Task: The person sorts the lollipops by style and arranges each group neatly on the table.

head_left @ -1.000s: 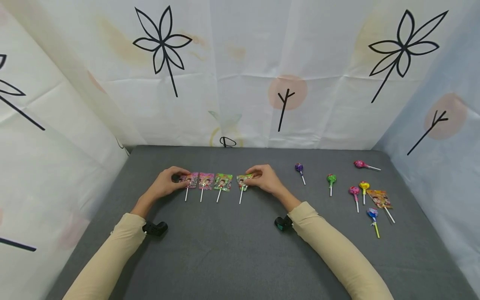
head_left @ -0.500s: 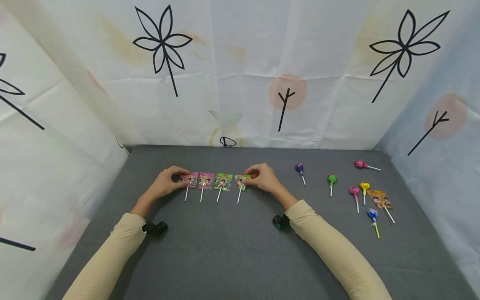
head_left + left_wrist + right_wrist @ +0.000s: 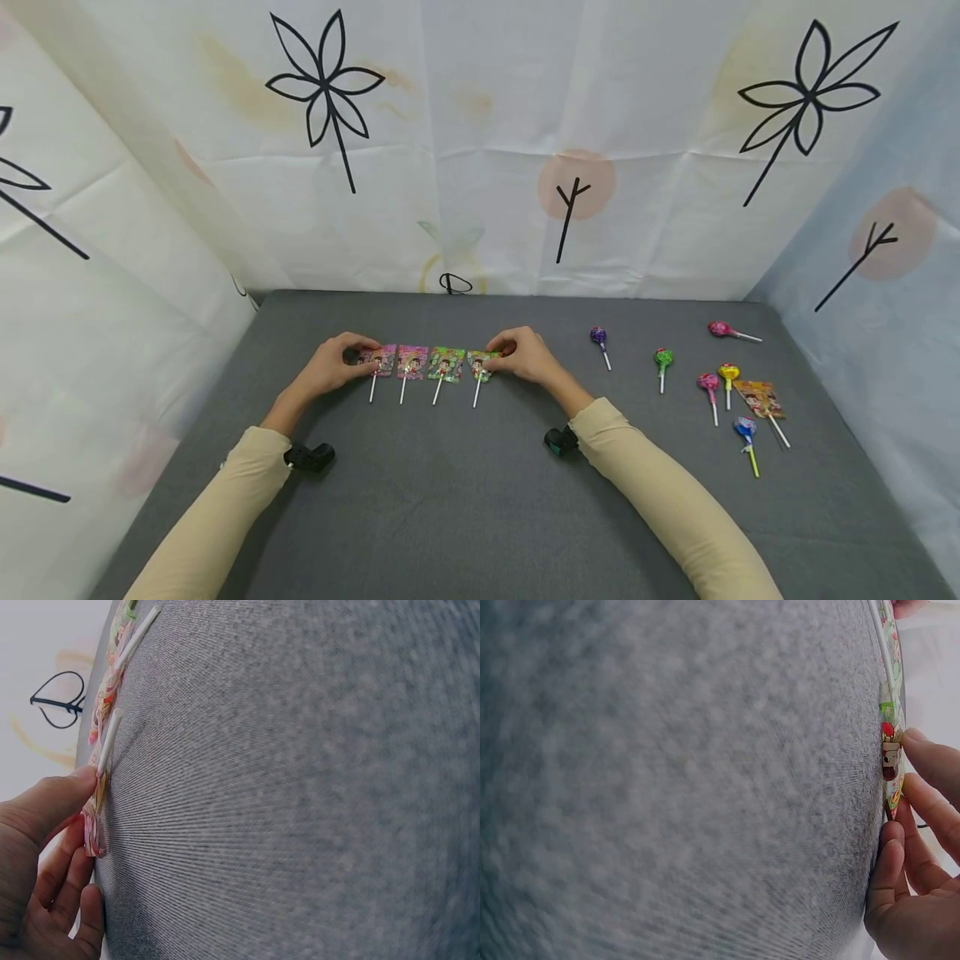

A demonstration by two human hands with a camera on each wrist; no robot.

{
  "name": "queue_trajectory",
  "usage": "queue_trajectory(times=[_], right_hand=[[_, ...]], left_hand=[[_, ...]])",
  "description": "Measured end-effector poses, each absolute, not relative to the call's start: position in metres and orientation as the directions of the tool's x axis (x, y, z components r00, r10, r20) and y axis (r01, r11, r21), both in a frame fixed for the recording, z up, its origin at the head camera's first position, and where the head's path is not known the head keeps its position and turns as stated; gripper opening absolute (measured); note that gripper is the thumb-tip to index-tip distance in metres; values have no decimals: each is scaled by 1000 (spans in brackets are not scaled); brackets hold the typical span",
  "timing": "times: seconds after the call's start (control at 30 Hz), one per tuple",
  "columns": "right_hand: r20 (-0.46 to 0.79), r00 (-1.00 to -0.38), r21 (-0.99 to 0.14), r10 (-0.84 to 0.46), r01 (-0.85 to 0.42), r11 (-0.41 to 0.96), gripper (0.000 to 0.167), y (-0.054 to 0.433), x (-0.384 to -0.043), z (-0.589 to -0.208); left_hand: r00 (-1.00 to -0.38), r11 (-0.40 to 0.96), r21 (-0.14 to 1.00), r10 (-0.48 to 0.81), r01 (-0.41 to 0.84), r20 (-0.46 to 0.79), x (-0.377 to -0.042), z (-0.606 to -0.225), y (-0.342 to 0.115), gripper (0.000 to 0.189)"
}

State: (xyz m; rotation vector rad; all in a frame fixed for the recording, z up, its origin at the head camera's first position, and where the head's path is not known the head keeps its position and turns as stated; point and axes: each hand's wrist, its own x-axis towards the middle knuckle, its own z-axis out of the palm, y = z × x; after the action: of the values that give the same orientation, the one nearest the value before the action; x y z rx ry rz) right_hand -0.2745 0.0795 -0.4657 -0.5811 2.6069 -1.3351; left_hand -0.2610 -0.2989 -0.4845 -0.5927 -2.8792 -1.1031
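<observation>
1. no words, brands or numbers can be read in any view.
2. rightmost green packet (image 3: 890, 754): a cartoon face is printed on its label; any lettering is too small or slanted to tell.
3. other green packet (image 3: 446, 364): a small cartoon print, any text unreadable.
4. leftmost pink packet (image 3: 386, 358) and second pink packet (image 3: 412, 362): printed labels, too small to read.
5. orange packet (image 3: 760, 398): printed too, any text unreadable.
</observation>
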Motion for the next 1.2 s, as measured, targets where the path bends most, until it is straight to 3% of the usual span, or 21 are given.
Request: queue_trajectory(times=[0.2, 0.4, 0.6, 1.2], right_hand=[[37, -909, -807, -415, -273, 524, 26, 80, -276, -466], [68, -898, -858, -435, -275, 434, 30, 92, -277, -468], [128, -882, -899, -453, -296, 322, 35, 125, -269, -461], [95, -931, -939, -351, -201, 280, 29, 224, -218, -433]], left_hand=[[-929, 684, 642, 344, 346, 134, -259, -483, -298, 35], [-927, 684, 639, 350, 352, 136, -260, -483, -298, 35], [-924, 680, 638, 353, 362, 148, -260, -484, -299, 35], [-924, 686, 630, 352, 364, 150, -262, -487, -300, 36]])
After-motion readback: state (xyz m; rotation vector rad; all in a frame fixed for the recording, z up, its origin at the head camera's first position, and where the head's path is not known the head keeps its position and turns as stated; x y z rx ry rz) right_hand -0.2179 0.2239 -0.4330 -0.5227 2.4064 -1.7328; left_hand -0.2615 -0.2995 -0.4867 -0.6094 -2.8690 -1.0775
